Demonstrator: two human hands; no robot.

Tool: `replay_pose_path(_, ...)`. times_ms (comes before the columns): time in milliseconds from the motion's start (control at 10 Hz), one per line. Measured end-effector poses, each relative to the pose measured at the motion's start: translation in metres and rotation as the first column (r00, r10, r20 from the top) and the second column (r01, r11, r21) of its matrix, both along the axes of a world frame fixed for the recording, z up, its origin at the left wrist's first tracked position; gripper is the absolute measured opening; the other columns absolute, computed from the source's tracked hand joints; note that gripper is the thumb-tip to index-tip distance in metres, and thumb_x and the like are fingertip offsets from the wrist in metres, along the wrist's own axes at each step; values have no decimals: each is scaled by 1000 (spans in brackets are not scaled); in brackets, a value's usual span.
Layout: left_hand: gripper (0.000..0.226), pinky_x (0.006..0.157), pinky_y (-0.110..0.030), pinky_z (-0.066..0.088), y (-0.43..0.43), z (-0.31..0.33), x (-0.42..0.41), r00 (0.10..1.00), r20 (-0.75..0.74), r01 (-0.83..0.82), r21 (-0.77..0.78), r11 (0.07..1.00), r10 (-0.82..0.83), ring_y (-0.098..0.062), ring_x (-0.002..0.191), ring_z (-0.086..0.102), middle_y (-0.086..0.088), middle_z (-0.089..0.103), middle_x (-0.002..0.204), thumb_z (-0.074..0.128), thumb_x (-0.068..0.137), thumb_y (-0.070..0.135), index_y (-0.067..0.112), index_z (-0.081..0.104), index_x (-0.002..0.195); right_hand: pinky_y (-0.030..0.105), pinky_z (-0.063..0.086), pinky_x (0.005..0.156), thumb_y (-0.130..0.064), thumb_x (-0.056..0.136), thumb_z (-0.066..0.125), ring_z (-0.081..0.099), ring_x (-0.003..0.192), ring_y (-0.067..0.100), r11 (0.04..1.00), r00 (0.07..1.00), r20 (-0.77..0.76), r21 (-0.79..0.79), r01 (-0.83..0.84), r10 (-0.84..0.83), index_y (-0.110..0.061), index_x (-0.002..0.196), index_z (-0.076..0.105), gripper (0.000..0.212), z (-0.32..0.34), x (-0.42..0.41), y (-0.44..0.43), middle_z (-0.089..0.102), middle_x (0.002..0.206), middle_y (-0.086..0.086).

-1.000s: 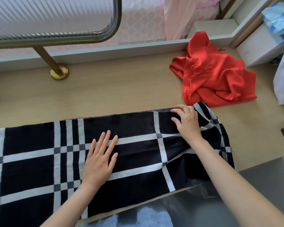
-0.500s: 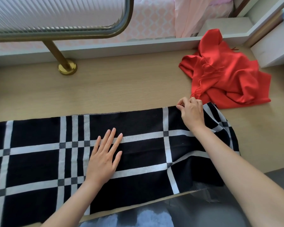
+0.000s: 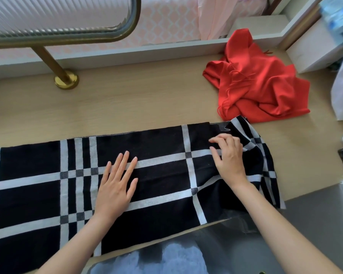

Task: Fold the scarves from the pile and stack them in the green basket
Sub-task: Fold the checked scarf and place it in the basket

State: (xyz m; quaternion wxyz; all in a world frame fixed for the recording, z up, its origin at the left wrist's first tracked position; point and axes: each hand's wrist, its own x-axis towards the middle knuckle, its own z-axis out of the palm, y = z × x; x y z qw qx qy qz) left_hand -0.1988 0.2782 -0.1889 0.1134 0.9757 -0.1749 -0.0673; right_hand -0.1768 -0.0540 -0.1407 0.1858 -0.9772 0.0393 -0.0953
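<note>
Left hand (image 3: 117, 186): flat, fingers straight, pinning the plaid scarf (image 3: 38, 161)
Right hand (image 3: 229, 161): fingers curled at the rumpled end, grip unclear
Tip: smooth that end before folding

— Where are the hands?
— Both are on the black scarf with white checks (image 3: 38, 161), which lies spread along the near edge of the wooden table (image 3: 127, 107). The left hand (image 3: 115, 186) lies flat near the middle, fingers straight.
— And the right hand (image 3: 229, 157)?
— Toward the rumpled right end, fingers bent, tips on the cloth. I can't tell if it pinches.
— Anything else?
— A red scarf (image 3: 261, 84) lies crumpled just beyond, right against that end's far corner. A brass post (image 3: 65, 80) stands farther left.
</note>
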Motion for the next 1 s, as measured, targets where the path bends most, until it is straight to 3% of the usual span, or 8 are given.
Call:
replay_pose_path(100, 56, 120, -49, 10, -2, -1, 0, 1000, 27, -4, 4, 1000, 4, -22, 149, 11, -8, 14, 161, 26, 99, 37, 15, 27, 151, 25, 36, 93, -7, 88, 62, 47, 100, 12, 996, 997, -79, 84, 4, 2, -15, 106, 64, 20, 7, -63, -10, 56, 106, -3)
replay_pose_path(300, 50, 118, -51, 16, -59, 16, -12, 982, 126, 150, -65, 987, -141, -26, 146, 21, -13, 25, 157, 30, 98, 21, 5, 35, 146, 22, 35, 92, -31, 87, 50, 51, 99, 13, 1000, 979, -202, -4, 15, -15, -18, 106, 66, 29, 5, -157, -26, 60, 104, -6)
replay_pose_path(400, 52, 119, -46, 15, -92, 11, -19, 968, 76, 245, -71, 967, -240, -22, 147, 20, -10, 24, 158, 29, 100, 25, 6, 32, 148, 23, 36, 90, -30, 85, 57, 56, 98, 15, 998, 970, -242, -64, -10, -5, -17, 108, 67, 28, -7, -169, -26, 60, 106, -5)
replay_pose_path(500, 54, 120, -43, 11, -98, -1, -22, 968, 12, 250, -17, 968, -250, -21, 148, 15, -8, 18, 160, 25, 101, 33, 8, 29, 150, 24, 39, 83, -16, 80, 73, 57, 89, 16, 996, 985, -171, -95, 3, -19, -15, 100, 68, 20, -13, -165, -24, 60, 99, -2)
replay_pose_path(600, 56, 120, -43, 11, -96, -5, -23, 968, 10, 251, 6, 968, -251, -19, 149, 10, -6, 13, 161, 25, 101, 35, 11, 23, 152, 25, 41, 81, -14, 85, 67, 58, 83, 16, 992, 994, -99, -120, -49, 37, -14, 94, 69, 9, -13, -162, -27, 61, 93, -2)
replay_pose_path(700, 57, 120, -43, 10, -98, -3, -24, 970, 19, 244, 11, 970, -244, -19, 149, 9, -5, 12, 161, 26, 100, 34, 11, 21, 152, 24, 41, 80, -22, 88, 55, 57, 81, 15, 993, 997, -51, -100, -57, 52, -14, 86, 69, 16, -11, -163, -34, 62, 86, -5)
replay_pose_path(800, 57, 120, -43, 10, -97, -3, -24, 971, 18, 239, 8, 971, -239, -19, 149, 9, -5, 12, 161, 25, 100, 34, 12, 21, 152, 23, 39, 80, -24, 87, 55, 55, 81, 13, 998, 999, -31, -54, -33, 31, -14, 80, 68, 18, -8, -166, -37, 63, 80, -8)
replay_pose_path(1000, 57, 120, -43, 10, -97, -1, -24, 972, 16, 236, -10, 972, -235, -19, 149, 10, -5, 13, 161, 26, 100, 35, 12, 22, 152, 28, 38, 85, -17, 85, 58, 49, 92, 17, 978, 1000, 3, -205, -30, 31, -12, 78, 68, 13, -4, -183, -61, 63, 84, -2)
